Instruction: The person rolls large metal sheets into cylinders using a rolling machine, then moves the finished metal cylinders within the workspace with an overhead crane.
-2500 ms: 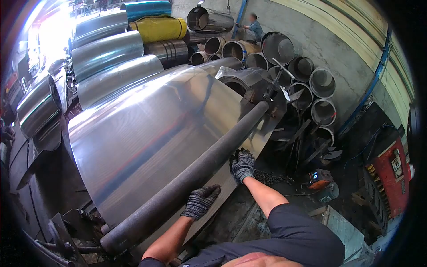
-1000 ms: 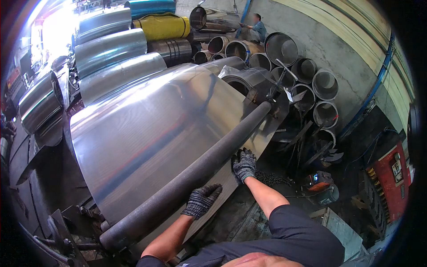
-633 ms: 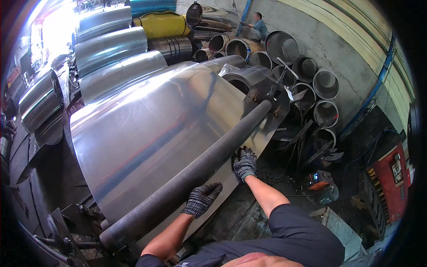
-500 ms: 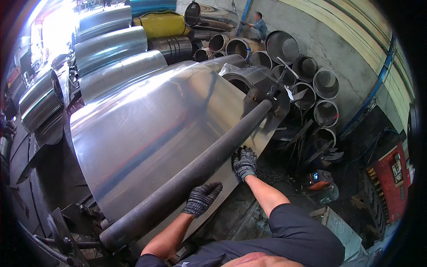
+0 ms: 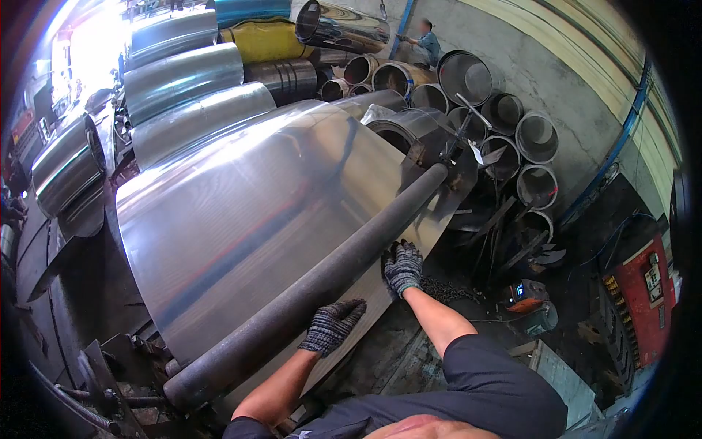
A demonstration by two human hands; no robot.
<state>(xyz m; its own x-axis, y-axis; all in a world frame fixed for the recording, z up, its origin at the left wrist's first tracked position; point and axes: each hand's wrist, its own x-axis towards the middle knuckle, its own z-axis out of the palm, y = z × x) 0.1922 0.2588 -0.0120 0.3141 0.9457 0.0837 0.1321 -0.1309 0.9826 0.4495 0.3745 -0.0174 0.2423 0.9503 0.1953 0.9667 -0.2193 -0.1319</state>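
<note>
A large shiny metal sheet (image 5: 241,219) curves up and away from me beyond a long dark steel roller (image 5: 314,296). Its near strip (image 5: 362,307) shows on my side of the roller. Wearing a grey and black knitted glove, my left hand (image 5: 333,327) rests on this strip close to the roller, with its fingers stretched out to the right. Farther along, my right hand (image 5: 402,269), in a matching glove, lies flat on the strip near its outer edge, fingers extended. Neither hand grips anything that I can see.
Several metal cylinders (image 5: 537,137) are stacked by the wall, with large rolled sheets (image 5: 183,73) at the back left. Another person (image 5: 428,44) stands beside a shiny cylinder (image 5: 347,29). At right are a red machine panel (image 5: 647,296), an orange device (image 5: 525,295) and a chain (image 5: 446,291).
The shiny cylinder beside the other person has shifted left and its open end has turned slightly. Both my hands and the sheet stay practically where they were.
</note>
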